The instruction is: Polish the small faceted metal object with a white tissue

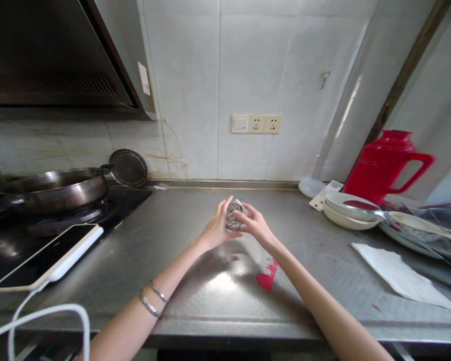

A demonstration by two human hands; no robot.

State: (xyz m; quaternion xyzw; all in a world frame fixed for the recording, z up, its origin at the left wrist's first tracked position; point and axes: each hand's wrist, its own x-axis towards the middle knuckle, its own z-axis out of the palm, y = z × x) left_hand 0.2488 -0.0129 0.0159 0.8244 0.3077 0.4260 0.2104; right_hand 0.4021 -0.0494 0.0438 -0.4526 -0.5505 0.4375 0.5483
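A small round object (233,215), mottled grey and silvery with a white patch on top, is held between my two hands over the steel counter (173,230). Its kind is hard to make out. Around its left side curl the fingers of my left hand (218,228), with two bracelets on that forearm. My right hand (256,224) grips it from the right, thumb and fingers closed against it. Below the hands, a torn red scrap (267,276) lies on the counter, beside my right forearm.
On the left are a phone (45,255) with a white cable, and a steel pan (56,190) on the stove. At right stand a red thermos (383,165), stacked bowls (351,210) and plates, with a white tissue (402,273) before them. Sockets (265,124) are on the wall.
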